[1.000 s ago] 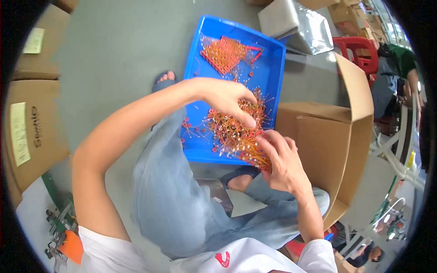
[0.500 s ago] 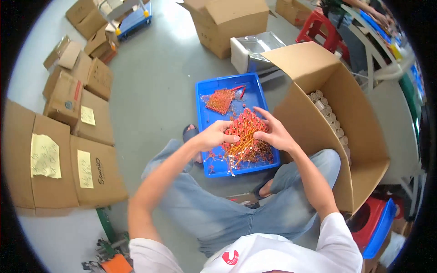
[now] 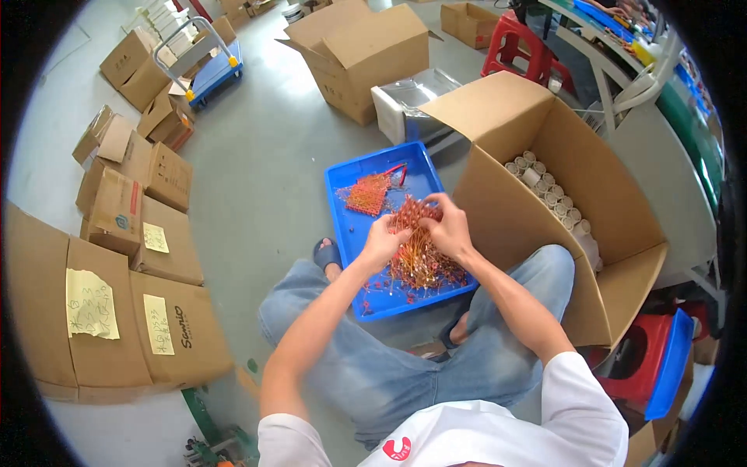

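My left hand (image 3: 383, 238) and my right hand (image 3: 450, 227) are both closed round a cluster of small red parts with yellow wires (image 3: 414, 226), held over the near half of a blue tray (image 3: 334, 204). My fingers cover part of the cluster, and its wires hang toward me. Below it in the tray is a heap of similar loose wired pieces (image 3: 436, 274). A second cluster of red parts and fine yellow wires (image 3: 366, 196) lies at the tray's far left. Beside that rests a tool with red handles (image 3: 397, 168), its kind unclear.
A tall open cardboard box (image 3: 506, 194) with white cylindrical rolls (image 3: 556, 194) stands right of the tray. Behind the tray is a plastic-covered white item (image 3: 416, 93). Stacked cartons (image 3: 175, 327) line the left, and a blue trolley (image 3: 215, 71) stands farther off. Red stools (image 3: 513, 47) are at right.
The red cluster has tipped in my hands: its flat patterned face showed before, and now it is bunched, with more covered by my fingers. The whole view has shifted slightly.
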